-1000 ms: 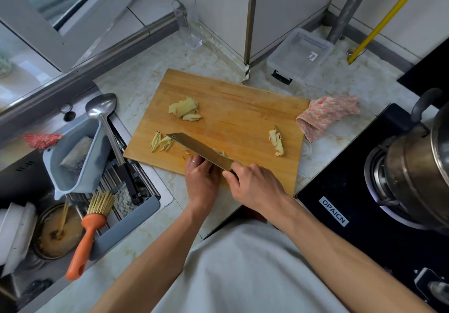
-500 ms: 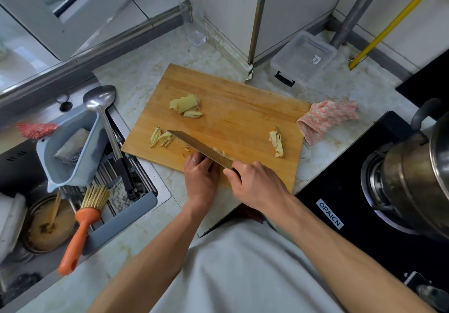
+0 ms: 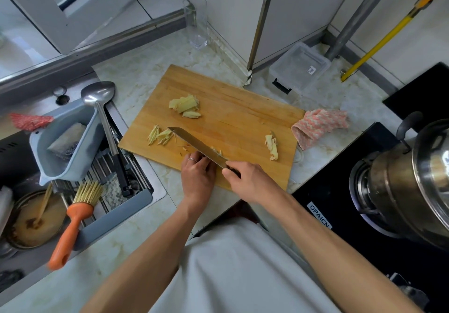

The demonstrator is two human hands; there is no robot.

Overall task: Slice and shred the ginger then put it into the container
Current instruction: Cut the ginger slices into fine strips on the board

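Note:
A wooden cutting board lies on the counter. On it are a pile of ginger slices, a heap of thin shreds and a few peel-like pieces at the right. My right hand grips the handle of a knife, whose blade lies across the board's near edge. My left hand has its curled fingers on a small bit of ginger beside the blade; most of it is hidden. A clear plastic container stands beyond the board's far right corner.
A pink cloth lies right of the board. A black stove with a steel pot is at the right. A sink with a rack, a ladle, a grey basket and an orange brush is at the left. A glass stands behind.
Both hands and the knife stay at the same spot on the board's near edge. The view has shifted slightly; the ginger piles lie as before.

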